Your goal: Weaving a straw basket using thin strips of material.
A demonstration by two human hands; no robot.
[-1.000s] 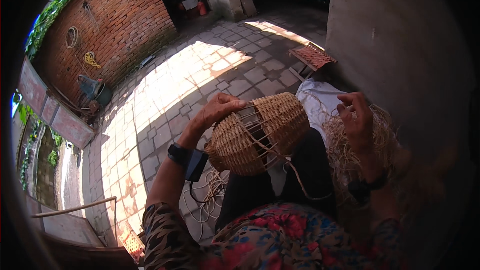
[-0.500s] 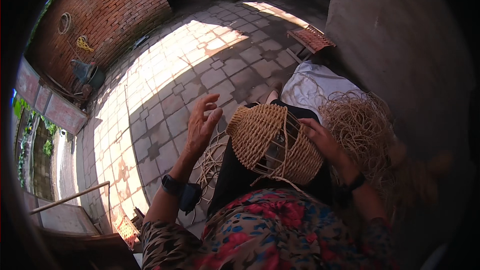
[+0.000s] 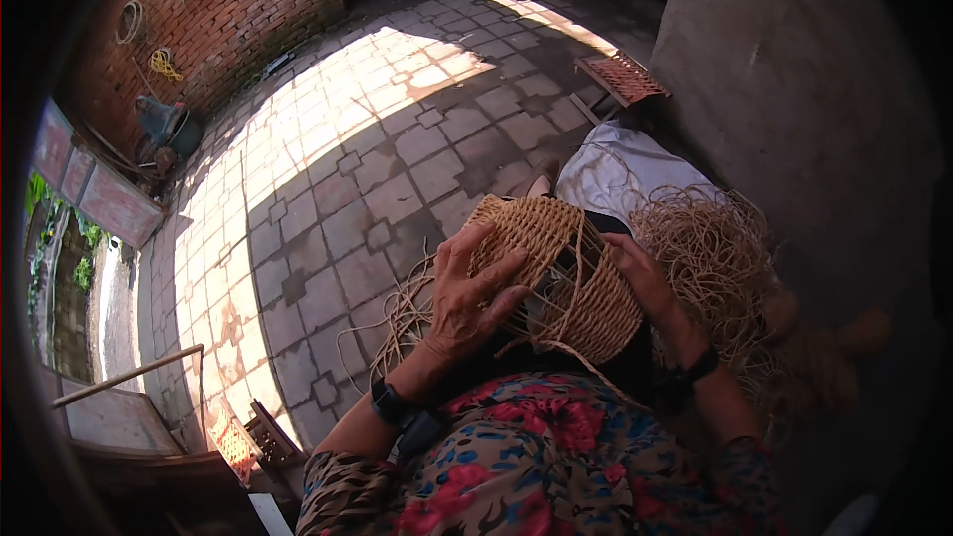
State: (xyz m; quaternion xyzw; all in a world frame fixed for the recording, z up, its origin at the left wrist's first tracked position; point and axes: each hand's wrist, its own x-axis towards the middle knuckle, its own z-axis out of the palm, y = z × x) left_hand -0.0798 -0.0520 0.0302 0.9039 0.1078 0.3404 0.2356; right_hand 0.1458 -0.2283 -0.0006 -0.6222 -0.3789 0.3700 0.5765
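Note:
A half-woven basket (image 3: 612, 312) of tan twisted cord lies on its side on my lap. Bare upright ribs show in a gap between its two woven bands. My left hand (image 3: 465, 300) is laid against the band on the left, its fingers spread over the weave. At the far right end, my right hand (image 3: 643, 280) grips the basket's edge; some of its fingertips are hidden behind the rim. From the near side of the basket, a loose strand (image 3: 588, 361) trails toward my floral shirt.
A big tangle of cord (image 3: 710, 253) lies to the right, beside a white sack (image 3: 630, 167). More loose cord (image 3: 405, 323) is on the paving at the left. A small slatted stool (image 3: 623, 77) stands near the grey wall (image 3: 794, 89). A brick wall (image 3: 233, 15) closes the far left.
My left hand has come down and right, from raised in the air onto the basket's left band. The basket is tilted slightly differently. My right hand keeps its place.

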